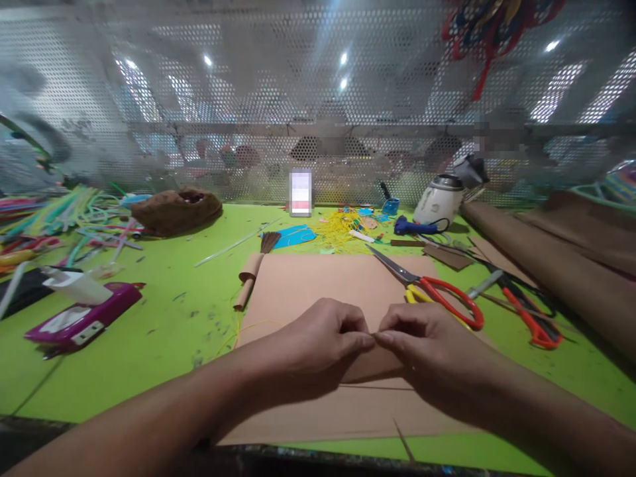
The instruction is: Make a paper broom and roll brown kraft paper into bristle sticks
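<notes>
The bare left hand (pixel 335 334) and the bare right hand (pixel 422 334) are meeting above the near part of the paper, each closing thumb and fingers in a pinch; between the fingertips they are gripping a small, thin brownish piece (pixel 373 336), most of which the fingers are hiding; its exact shape is too small to tell. Beneath the hands, flat light-brown paper (pixel 308 285) is covering the middle of the bright green tabletop (pixel 163 291); a thin, pointed brown sliver (pixel 403 438) is crossing its near edge.

Just beyond the right hand, large metal scissors with red and yellow handles (pixel 408 275) are lying partly on the paper; farther right, a black tool with orange-red handles (pixel 534 324) is resting near long brown rolls (pixel 546 265). By the paper's far left corner, a small curled brown paper roll (pixel 248 281) is lying near a bundle of dark-brown strips (pixel 269 242), which is touching a flat blue sheet (pixel 297 235).

Farther out, a magenta power strip (pixel 87 318) is holding a white plug on the left; a crumpled brown pouch (pixel 176 212) is sitting behind it; a tangle of yellow strands (pixel 342 228), a blue glue gun (pixel 420 226) and a white rounded container with a dark rim (pixel 438 200) are standing or lying before a perforated metal screen (pixel 248 86).
</notes>
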{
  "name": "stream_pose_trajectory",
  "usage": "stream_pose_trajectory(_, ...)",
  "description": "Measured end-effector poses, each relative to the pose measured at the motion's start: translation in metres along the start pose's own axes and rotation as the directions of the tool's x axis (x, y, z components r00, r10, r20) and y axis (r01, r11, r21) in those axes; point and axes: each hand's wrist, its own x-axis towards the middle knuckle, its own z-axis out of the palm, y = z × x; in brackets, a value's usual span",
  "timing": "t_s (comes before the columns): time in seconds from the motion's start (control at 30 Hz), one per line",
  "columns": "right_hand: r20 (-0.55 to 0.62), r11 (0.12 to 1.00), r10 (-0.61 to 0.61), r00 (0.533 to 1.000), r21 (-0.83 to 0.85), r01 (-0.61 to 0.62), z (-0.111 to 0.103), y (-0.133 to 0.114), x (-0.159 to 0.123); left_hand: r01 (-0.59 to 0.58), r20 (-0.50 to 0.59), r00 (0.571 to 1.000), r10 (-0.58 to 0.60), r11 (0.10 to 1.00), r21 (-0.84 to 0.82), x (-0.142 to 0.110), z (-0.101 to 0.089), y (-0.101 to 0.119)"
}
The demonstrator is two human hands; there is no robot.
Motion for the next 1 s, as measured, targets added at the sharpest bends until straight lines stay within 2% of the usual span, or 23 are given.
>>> stream_pose_trajectory(0.1,-0.033,0.998,0.007,0.999,0.06,-0.005,0.001,0.003,0.0,0.016,0.002,1.0,-0.016,0.999,-0.046,0.0,0.0,-0.002)
stream_pose_trajectory(0.27,-0.057,0.999,-0.026,0.998,0.019,0.027,-0.008,0.009,0.003,0.031,0.187,0.982,0.011,0.974,-0.224,0.002,-0.007,-0.001)
stream_pose_trajectory(0.43,-0.08,0.998,-0.02,0.997,0.05,0.024,-0.01,0.012,0.006,0.008,0.23,0.972,0.052,0.967,-0.253,0.006,-0.009,-0.001)
stream_pose_trajectory(0.5,-0.078,0.999,-0.03,0.997,0.029,0.032,-0.009,0.009,0.006,-0.028,0.192,0.979,0.06,0.985,-0.168,0.004,-0.007,0.001)
stream_pose_trajectory(0.63,-0.045,0.999,-0.044,0.998,0.026,0.045,-0.006,-0.001,0.003,-0.151,0.057,0.988,0.144,0.98,0.13,-0.004,-0.005,0.008)
stream_pose_trajectory(0.77,-0.015,0.966,-0.152,0.988,-0.213,0.145,-0.005,-0.006,0.001,-0.177,0.023,0.983,0.18,0.925,0.335,-0.01,-0.003,0.015)
stream_pose_trajectory(0.87,-0.048,0.924,-0.228,0.973,-0.326,0.2,-0.005,-0.004,0.001,-0.179,0.029,0.983,0.183,0.903,0.389,-0.01,-0.002,0.017)
stream_pose_trajectory(1.0,-0.056,0.903,-0.265,0.963,-0.363,0.227,-0.006,-0.001,0.0,-0.216,0.097,0.976,0.193,0.902,0.375,-0.01,-0.005,0.017)
